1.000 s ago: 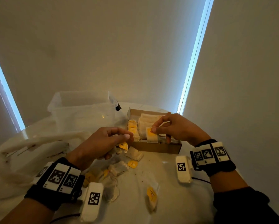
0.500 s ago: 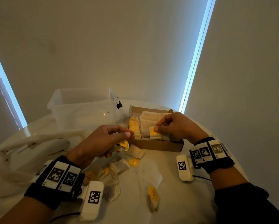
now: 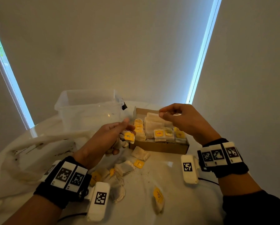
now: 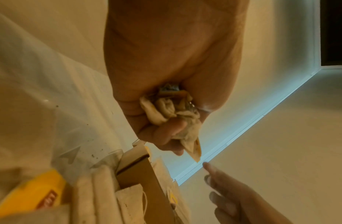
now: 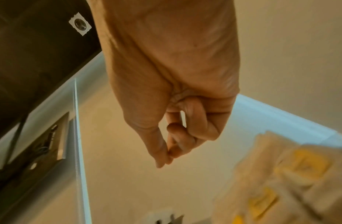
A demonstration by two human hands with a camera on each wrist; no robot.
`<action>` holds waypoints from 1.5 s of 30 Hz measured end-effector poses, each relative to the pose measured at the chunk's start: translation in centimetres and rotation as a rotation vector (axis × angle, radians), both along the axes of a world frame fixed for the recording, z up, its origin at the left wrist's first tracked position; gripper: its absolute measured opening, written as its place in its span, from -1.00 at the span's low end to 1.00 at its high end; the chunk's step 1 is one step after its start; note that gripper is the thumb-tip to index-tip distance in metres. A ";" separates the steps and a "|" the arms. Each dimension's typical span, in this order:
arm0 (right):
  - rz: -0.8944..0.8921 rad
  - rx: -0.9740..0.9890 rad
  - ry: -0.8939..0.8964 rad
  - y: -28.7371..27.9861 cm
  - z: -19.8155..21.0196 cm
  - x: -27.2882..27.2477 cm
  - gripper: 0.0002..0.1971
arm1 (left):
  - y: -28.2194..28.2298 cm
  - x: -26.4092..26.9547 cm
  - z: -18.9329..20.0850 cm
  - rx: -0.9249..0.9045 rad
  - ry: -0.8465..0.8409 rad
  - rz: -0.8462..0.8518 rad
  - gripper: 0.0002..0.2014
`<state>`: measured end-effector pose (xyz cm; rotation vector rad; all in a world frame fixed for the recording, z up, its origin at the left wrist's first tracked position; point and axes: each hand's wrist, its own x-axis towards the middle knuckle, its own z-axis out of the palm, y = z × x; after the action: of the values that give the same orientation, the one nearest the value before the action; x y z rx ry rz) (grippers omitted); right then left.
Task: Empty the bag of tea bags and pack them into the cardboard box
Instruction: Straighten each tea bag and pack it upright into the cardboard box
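Note:
The open cardboard box (image 3: pixel 160 147) lies on the table, packed with rows of tea bags (image 3: pixel 158 134) with yellow tags. My left hand (image 3: pixel 119 135) hovers just left of the box and grips a crumpled bunch of tea bags (image 4: pixel 166 110); one yellow tag (image 3: pixel 129 137) hangs from it. My right hand (image 3: pixel 162 112) is raised above the back of the box. Its fingers are curled, thumb tip against forefinger (image 5: pixel 166 157), and nothing shows between them. Several loose tea bags (image 3: pixel 124 168) lie on the table in front of the box.
A clear plastic tub (image 3: pixel 87 109) stands behind and left of the box. The crumpled white plastic bag (image 3: pixel 30 150) lies at the left. One tea bag (image 3: pixel 158 198) lies alone near the front. Window blinds close off the back.
My right hand has let go of the yellow-tagged tea bag it set in the box and has lifted above the box. My left hand has risen a little with its bunch.

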<state>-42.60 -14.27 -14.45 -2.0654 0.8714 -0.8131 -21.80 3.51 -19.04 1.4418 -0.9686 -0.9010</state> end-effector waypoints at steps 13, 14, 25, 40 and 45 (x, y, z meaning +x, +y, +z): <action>0.260 0.346 -0.083 6.6 -2.2 5.0 -0.60 | -0.4 0.4 -0.5 -0.083 0.044 0.123 -0.43; 0.227 0.334 -0.126 6.5 -2.3 4.9 -0.63 | -0.4 0.4 -0.6 -0.081 0.036 0.112 -0.40; 0.178 0.317 -0.367 6.6 -3.1 4.8 -0.68 | -0.1 0.3 -0.6 -0.095 -0.039 0.111 -0.67; 0.078 -0.221 0.217 0.9 2.8 3.8 -0.89 | -0.1 0.3 -0.6 -0.028 -0.013 0.086 -0.70; 0.083 -0.274 0.344 -0.1 3.1 4.6 -0.87 | 0.0 0.3 -0.7 -0.022 -0.027 0.064 -0.76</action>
<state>-38.03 -14.38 -11.37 -2.5163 0.8862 -0.5640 -21.49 3.48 -19.71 1.4609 -0.9444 -0.8240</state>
